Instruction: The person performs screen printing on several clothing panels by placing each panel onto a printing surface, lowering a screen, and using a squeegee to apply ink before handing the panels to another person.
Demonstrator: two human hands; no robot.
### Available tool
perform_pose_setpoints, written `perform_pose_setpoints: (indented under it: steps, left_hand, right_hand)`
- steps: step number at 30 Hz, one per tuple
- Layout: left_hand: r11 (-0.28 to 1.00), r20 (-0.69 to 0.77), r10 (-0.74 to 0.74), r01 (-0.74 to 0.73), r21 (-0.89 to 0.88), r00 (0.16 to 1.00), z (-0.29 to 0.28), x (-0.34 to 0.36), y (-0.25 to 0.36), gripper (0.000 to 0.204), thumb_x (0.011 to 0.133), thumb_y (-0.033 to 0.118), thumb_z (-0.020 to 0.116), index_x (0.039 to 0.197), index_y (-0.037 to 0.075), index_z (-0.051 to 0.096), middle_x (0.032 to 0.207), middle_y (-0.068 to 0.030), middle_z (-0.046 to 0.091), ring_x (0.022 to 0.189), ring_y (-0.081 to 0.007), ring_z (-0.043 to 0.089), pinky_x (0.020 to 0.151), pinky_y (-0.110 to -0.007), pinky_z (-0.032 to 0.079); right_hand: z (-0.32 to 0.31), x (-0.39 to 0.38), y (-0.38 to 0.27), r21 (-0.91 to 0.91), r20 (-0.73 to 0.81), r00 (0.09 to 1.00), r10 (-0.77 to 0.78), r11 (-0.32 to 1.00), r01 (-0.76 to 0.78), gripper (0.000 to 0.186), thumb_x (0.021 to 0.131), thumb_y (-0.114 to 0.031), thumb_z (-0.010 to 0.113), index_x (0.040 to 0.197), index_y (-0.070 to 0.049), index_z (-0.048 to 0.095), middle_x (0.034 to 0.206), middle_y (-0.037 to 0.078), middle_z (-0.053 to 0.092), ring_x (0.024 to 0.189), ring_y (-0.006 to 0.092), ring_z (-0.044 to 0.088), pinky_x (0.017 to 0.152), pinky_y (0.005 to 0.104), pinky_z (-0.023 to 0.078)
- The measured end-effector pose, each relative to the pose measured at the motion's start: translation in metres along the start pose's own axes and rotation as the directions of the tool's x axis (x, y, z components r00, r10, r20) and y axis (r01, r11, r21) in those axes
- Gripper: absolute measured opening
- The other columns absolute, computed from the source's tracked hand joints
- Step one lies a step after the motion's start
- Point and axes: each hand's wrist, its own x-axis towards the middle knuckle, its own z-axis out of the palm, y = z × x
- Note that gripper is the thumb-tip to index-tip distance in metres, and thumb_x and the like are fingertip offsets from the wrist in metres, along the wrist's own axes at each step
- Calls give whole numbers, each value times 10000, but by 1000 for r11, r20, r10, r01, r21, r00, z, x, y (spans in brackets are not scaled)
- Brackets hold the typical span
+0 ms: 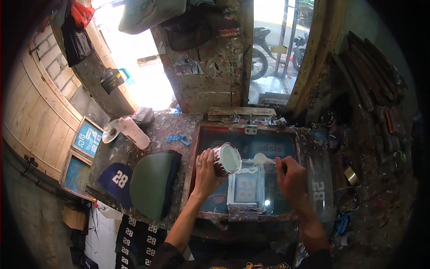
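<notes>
My left hand [206,174] is wrapped round a can of white ink or paint [230,158], tilted so its open mouth faces me. Pinched in my right hand [292,177] is a spoon [261,159], its bowl coated in the same white stuff and just right of the can's mouth. Both are above a wood-framed printing screen [190,175] on the worktable. Its blue mesh has a taped-off window [246,189] with numerals in the middle. A white smear [247,170] lies along that window's upper edge.
Left of the screen lie olive cut fabric pieces [153,186] and a navy piece [117,180] with white numerals. Behind them stand a pinkish bottle [134,133] and a blue rag [178,139]. A clear sheet [319,186] and a tape roll [350,175] are on the right.
</notes>
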Motion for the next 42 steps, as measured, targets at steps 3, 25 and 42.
perform_pose_setpoints:
  steps: [3, 25, 42]
  left_hand:
    - [1000, 22, 13, -14, 10, 1000, 11, 10, 13, 1162, 623, 229, 964, 1531, -18, 283, 1501, -277, 430, 1414, -467, 415, 1186, -585, 319]
    - [755, -628, -635, 534, -380, 450, 8, 105, -210, 1080, 606, 226, 985, 1444, 2, 341, 1373, -246, 516, 1291, -410, 529, 1090, -488, 442]
    - [956, 364, -248, 288, -61, 898, -97, -116, 46, 673, 834, 323, 856, 1378, 30, 589, 1354, -208, 598, 1317, -389, 548, 1146, -480, 415]
  right_hand:
    - [-15, 23, -16, 57, -7, 1000, -9, 998, 10, 272, 996, -175, 694, 808, -32, 561, 721, 156, 630, 607, 373, 634, 551, 459, 477]
    - [-8, -224, 14, -404, 307, 934, 185, 913, -48, 312, 994, -341, 659, 1140, -78, 741, 1284, 181, 670, 1187, 414, 605, 1031, 560, 462]
    - [87, -86, -11, 0, 765, 633, -114, 984, 178, 171, 895, -135, 614, 1041, -51, 592, 936, 187, 679, 900, 383, 691, 776, 512, 548]
